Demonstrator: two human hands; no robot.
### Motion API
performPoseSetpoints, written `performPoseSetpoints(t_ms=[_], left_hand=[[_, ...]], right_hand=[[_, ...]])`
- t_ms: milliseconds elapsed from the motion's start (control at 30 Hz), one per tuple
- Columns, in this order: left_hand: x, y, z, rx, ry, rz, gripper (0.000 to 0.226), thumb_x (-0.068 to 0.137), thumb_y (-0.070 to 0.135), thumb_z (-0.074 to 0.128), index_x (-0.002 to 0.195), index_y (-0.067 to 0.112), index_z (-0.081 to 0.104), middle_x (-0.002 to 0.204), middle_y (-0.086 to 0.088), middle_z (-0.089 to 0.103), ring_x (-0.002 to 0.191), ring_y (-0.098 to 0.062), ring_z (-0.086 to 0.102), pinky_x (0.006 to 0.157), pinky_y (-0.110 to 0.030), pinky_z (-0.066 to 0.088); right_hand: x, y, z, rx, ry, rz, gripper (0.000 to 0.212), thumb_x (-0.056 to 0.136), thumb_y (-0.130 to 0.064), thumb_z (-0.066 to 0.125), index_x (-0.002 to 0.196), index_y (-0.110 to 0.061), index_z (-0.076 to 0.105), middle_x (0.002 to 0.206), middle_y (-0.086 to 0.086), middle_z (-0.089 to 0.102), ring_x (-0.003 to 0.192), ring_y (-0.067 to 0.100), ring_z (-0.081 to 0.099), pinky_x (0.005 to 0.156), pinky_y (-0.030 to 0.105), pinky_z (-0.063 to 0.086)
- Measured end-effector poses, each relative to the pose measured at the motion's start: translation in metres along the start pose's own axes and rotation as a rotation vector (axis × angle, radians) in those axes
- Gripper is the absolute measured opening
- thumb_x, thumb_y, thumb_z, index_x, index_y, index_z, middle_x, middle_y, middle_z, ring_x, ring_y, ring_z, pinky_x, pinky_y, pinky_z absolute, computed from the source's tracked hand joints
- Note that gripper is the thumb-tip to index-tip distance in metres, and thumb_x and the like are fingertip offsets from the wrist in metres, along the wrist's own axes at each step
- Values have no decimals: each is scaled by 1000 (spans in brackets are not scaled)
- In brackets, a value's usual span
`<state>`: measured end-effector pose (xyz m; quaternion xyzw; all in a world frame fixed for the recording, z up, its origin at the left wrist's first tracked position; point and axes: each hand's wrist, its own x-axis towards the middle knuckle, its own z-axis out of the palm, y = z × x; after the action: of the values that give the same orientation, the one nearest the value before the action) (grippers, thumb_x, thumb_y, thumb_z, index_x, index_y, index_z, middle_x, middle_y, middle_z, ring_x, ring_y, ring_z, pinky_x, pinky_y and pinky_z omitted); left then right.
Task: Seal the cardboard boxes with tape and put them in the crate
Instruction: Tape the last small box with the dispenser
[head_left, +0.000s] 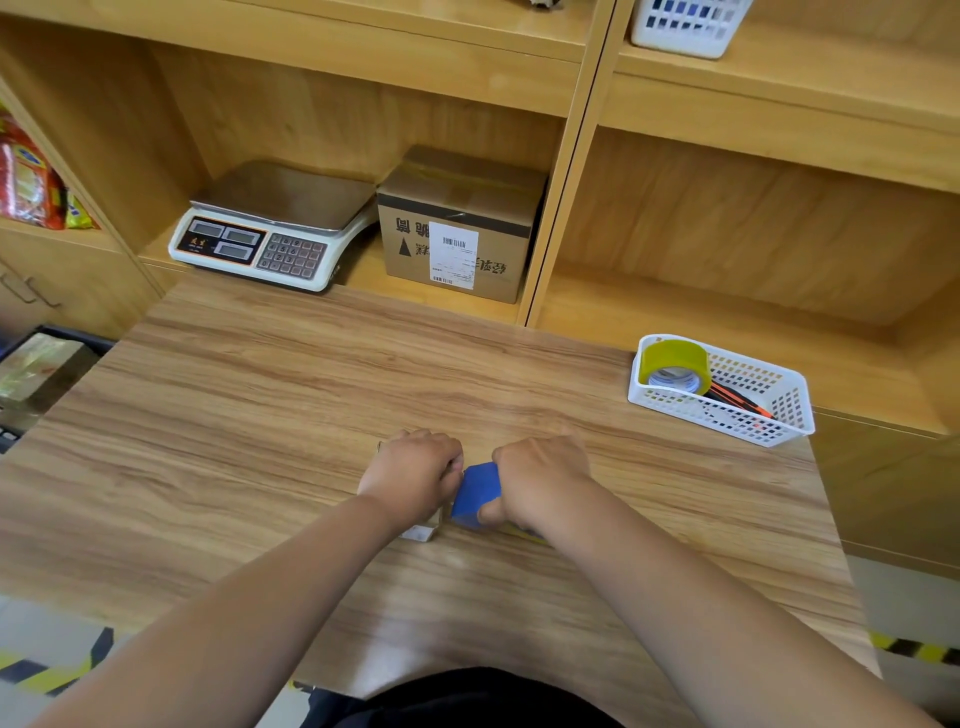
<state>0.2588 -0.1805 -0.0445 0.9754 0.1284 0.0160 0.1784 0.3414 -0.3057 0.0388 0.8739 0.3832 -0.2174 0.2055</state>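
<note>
Wood-grain table (260, 415). Behind it, on shelf (374, 275): brown labelled cardboard box (462, 223), taped, beside white scale (270, 228). Front centre: left hand (413, 475), fingers curled over small pale cardboard box (422, 531), mostly hidden. Right hand (540, 480) just beside, fist wrapped round blue plastic tape dispenser (475, 493).

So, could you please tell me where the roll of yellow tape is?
In the head view, the yellow tape roll sits in the left end of the white basket at the far right edge of the table, beyond the right hand.
</note>
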Motion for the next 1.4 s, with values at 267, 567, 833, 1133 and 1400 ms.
performPoseSetpoints(t_ms=[267, 567, 833, 1133, 1400], left_hand=[[-11, -13, -4, -111, 26, -19, 9, 89, 25, 53, 82, 24, 58, 83, 13, 58, 82, -10, 47, 75, -24, 30], [-7, -22, -9, -273, -21, -111, 19, 95, 22, 46, 86, 26, 62, 80, 18, 54, 82, -4, 44, 70, -11, 26], [-6, -21, -13, -280, -53, -117, 23, 94, 18, 45, 80, 31, 58, 82, 19, 57, 78, 6, 43, 75, -1, 25], [-6, -23, -9, -228, -30, -132, 20, 94, 21, 44, 89, 30, 61, 86, 17, 55, 88, -11, 45, 71, -19, 25], [-6, -29, -5, -334, -20, -130, 52, 95, 13, 39, 138, 41, 35, 125, 16, 54, 105, -15, 49, 93, -33, 42]], right_hand=[[16, 28, 34, 70, 8, 65, 33, 84, -52, 56, 77, -19, 58, 82, -2, 61, 89, 19, 61, 70, 27, 30], [26, 70, 112, 209, 345, 263, 23, 98, -25, 40, 119, -17, 42, 109, -2, 63, 97, 21, 61, 81, 30, 37], [26, 33, 114, 426, 747, 218, 32, 63, -16, 81, 90, -7, 67, 90, 12, 65, 83, 37, 59, 73, 42, 45], [37, -64, 80, 1495, 356, 207, 12, 87, -33, 61, 77, -26, 60, 79, -9, 64, 105, 23, 53, 93, 43, 43], [45, -79, 85, 1329, 435, 329, 17, 89, -33, 60, 73, -26, 59, 98, -9, 57, 102, 13, 36, 96, 35, 28]])
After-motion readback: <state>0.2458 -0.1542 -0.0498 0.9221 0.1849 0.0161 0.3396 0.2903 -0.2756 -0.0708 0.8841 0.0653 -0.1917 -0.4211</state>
